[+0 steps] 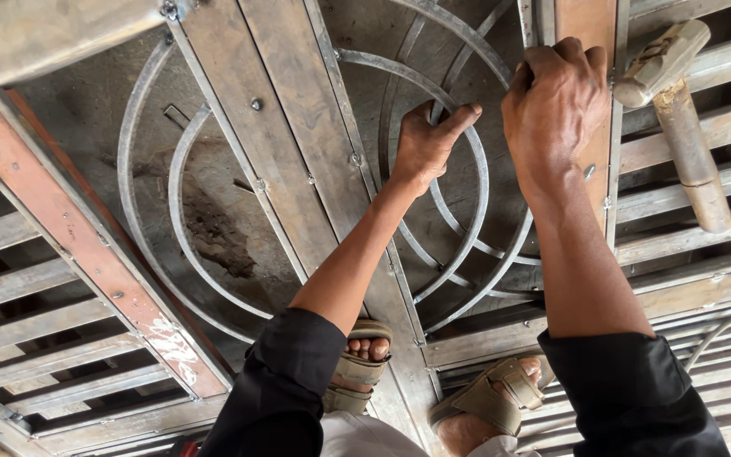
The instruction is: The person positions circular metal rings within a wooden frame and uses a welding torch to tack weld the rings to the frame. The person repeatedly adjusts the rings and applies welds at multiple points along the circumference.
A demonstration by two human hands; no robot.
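While my left hand (423,145) presses open-fingered on a curved strip (467,152) and my right hand (556,101) fists the gate frame (590,25), fingers could get pinched, and the hammer (678,110) beside might slide

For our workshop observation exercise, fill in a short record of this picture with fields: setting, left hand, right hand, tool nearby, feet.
setting: a metal gate frame lying flat, with curved bars and flat slats
left hand: left hand spread on a curved ring, fingers open
right hand: right hand closed in a fist grip at an upright bar; what it holds is hidden
tool nearby: a hammer resting on the slats, apart from the right hand
feet: sandals standing on the frame
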